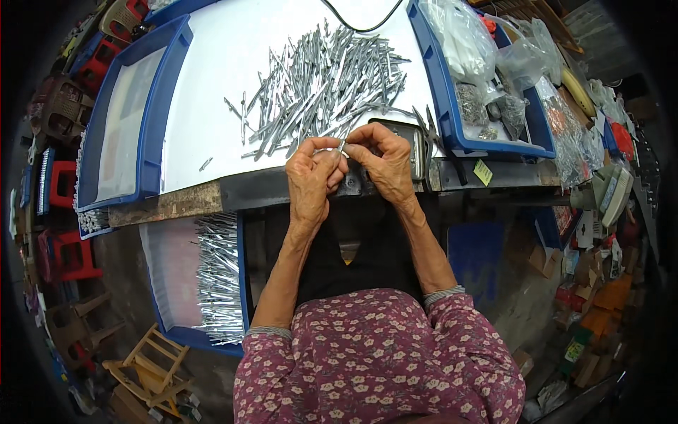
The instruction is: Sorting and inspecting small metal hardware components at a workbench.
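Note:
Above the table's near edge, my left hand (311,173) and my right hand (387,157) meet with fingertips pinched together. Between them they hold a slim silvery metal piece (343,145), mostly covered by the fingers. Just beyond, a large heap of thin silvery metal rods (328,85) lies on the white tabletop (205,78). Close to my right hand sits a shallow dark tray with a metal rim (418,152), partly hidden behind that hand. Pliers (429,128) lie at its right side. One short metal bit (205,165) rests apart on the left.
A blue bin (152,120) stands at the table's left end. On the right, another blue bin (494,146) holds plastic bags and small parts. Below the table, a blue bin of rods (220,283) sits near a small wooden stool (152,360). A black cable (367,30) crosses the far edge.

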Action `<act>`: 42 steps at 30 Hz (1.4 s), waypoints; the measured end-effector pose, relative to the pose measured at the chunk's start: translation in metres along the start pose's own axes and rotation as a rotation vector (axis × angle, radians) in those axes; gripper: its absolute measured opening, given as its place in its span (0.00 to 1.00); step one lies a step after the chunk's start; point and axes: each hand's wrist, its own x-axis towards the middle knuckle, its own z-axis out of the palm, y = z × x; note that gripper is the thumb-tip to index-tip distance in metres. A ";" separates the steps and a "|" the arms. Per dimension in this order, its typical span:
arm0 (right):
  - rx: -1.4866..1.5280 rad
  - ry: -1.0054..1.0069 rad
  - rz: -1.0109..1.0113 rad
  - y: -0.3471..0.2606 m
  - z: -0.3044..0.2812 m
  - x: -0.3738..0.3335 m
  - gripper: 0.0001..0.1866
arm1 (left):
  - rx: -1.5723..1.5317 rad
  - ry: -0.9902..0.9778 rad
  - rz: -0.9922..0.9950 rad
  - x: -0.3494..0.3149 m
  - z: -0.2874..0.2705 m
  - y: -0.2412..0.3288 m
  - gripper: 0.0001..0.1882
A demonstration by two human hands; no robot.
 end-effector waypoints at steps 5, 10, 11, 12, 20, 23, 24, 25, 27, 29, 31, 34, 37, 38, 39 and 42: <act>-0.079 -0.046 -0.116 -0.008 -0.010 0.002 0.05 | -0.003 -0.041 -0.061 0.001 0.000 0.007 0.08; -0.033 -0.127 -0.089 -0.008 -0.017 0.009 0.07 | -0.049 -0.079 -0.129 0.002 -0.003 0.013 0.08; 0.045 -0.125 -0.048 -0.008 -0.016 0.010 0.08 | -0.044 -0.087 -0.118 0.001 -0.003 0.013 0.08; 0.122 -0.124 -0.007 -0.009 -0.015 0.011 0.09 | -0.039 -0.095 -0.106 0.001 -0.003 0.014 0.08; 0.411 -0.063 0.067 -0.002 -0.006 0.015 0.12 | 0.344 0.050 0.187 0.002 0.012 0.006 0.05; 0.397 -0.035 0.060 -0.003 -0.001 0.014 0.12 | 0.395 0.130 0.251 0.001 0.014 0.001 0.05; 0.372 -0.023 0.067 -0.004 0.000 0.014 0.13 | 0.424 0.170 0.295 0.000 0.014 -0.001 0.05; 0.346 -0.009 0.074 -0.005 0.002 0.013 0.13 | 0.424 0.174 0.297 0.001 0.014 -0.003 0.05; 0.331 -0.001 0.078 -0.008 0.004 0.012 0.14 | 0.478 0.213 0.334 0.001 0.013 -0.005 0.05; 0.316 0.008 0.082 -0.010 0.007 0.011 0.15 | 0.494 0.226 0.357 0.001 0.013 -0.006 0.05; 0.312 0.027 0.089 -0.010 0.010 0.011 0.16 | 0.542 0.250 0.376 0.002 0.013 -0.006 0.05; 0.348 0.029 0.088 -0.007 0.017 0.011 0.16 | 0.613 0.277 0.472 0.003 0.010 -0.007 0.05; 0.304 0.038 0.078 -0.009 0.022 0.011 0.15 | 0.562 0.282 0.406 0.003 0.007 -0.004 0.05; 0.301 0.035 0.078 -0.008 0.024 0.012 0.15 | 0.559 0.285 0.406 0.004 0.006 -0.004 0.05; 0.305 0.039 0.084 -0.007 0.025 0.012 0.15 | 0.527 0.286 0.410 0.005 0.004 -0.004 0.05; 0.273 0.043 0.099 -0.007 0.028 0.013 0.14 | 0.488 0.278 0.379 0.005 0.000 -0.003 0.05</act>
